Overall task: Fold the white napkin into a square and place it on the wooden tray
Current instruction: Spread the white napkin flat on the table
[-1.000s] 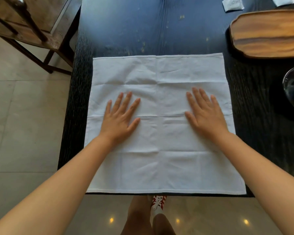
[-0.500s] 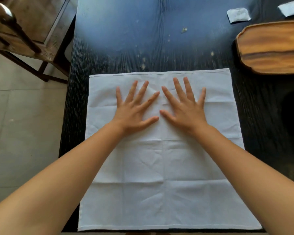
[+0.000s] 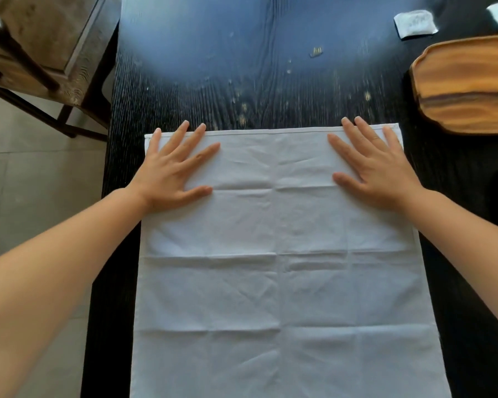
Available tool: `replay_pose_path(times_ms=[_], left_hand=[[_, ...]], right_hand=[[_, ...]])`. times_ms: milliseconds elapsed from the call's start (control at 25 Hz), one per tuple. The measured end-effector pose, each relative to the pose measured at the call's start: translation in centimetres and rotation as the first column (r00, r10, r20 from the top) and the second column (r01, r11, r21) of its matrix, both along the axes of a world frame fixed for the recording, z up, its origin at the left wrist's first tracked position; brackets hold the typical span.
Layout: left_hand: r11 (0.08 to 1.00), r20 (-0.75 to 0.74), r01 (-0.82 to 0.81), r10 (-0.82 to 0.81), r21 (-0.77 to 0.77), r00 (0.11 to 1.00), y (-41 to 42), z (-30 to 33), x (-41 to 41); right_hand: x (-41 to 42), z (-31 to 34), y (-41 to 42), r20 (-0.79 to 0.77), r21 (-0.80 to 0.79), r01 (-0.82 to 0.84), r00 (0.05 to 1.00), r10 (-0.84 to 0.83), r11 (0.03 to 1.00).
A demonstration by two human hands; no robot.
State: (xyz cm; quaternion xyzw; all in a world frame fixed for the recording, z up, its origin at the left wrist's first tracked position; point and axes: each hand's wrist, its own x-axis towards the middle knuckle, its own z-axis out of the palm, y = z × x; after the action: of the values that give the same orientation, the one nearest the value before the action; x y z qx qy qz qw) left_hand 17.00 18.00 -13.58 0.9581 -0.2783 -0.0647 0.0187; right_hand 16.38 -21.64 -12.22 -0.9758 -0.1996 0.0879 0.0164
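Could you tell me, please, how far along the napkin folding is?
Done: the napkin lies spread flat on the table, creased but unfolded. In hand: the left hand and right hand press flat, fingers spread, on its far corners, gripping nothing. Left: every fold into a square, then moving it to the tray, which sits bare at the far right.

Left hand (image 3: 168, 173): we slid it outward to the flat white cloth napkin's (image 3: 276, 254) far-left corner.
Right hand (image 3: 377, 170): we slid it to the far-right corner.
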Motion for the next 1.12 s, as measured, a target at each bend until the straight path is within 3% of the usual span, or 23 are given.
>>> replay_pose_path(times_ms=[280,400,480,600,840,1000,1120], left_hand=[[0.997,-0.037,-0.06,0.062,0.044,0.997,-0.9,0.9,-0.6],[0.963,-0.018,-0.235,0.235,-0.134,0.972,-3.7,2.6,-5.0],[0.911,-0.036,-0.274,0.277,-0.307,0.96,-5.7,3.4,-10.9],[0.9,-0.054,-0.224,0.22,-0.374,0.974,-7.5,4.0,-20.1],[0.963,-0.111,-0.095,0.069,-0.253,0.991,-6.1,3.8,-31.9],[0.996,-0.161,-0.037,0.024,-0.079,0.987,-4.0,2.8,-35.0],[0.998,-0.123,-0.036,0.029,-0.059,0.992,-3.1,2.5,-35.8]], right_hand=[[-0.4,0.4,0.6,-0.019,-0.049,0.056,0.998,-0.057,0.997],[-3.9,1.6,2.9,0.043,0.068,0.121,0.991,-0.124,0.99],[-9.2,2.1,4.1,0.084,0.155,0.042,0.995,-0.055,0.987],[-18.2,2.3,4.1,0.114,0.18,-0.118,0.989,0.099,0.976],[-29.9,2.7,0.4,0.154,0.254,-0.23,0.969,0.196,0.939],[-33.3,2.2,-1.3,-0.004,0.136,-0.247,0.968,0.25,0.959],[-34.4,1.6,-2.0,0.021,0.115,-0.264,0.965,0.263,0.958]])
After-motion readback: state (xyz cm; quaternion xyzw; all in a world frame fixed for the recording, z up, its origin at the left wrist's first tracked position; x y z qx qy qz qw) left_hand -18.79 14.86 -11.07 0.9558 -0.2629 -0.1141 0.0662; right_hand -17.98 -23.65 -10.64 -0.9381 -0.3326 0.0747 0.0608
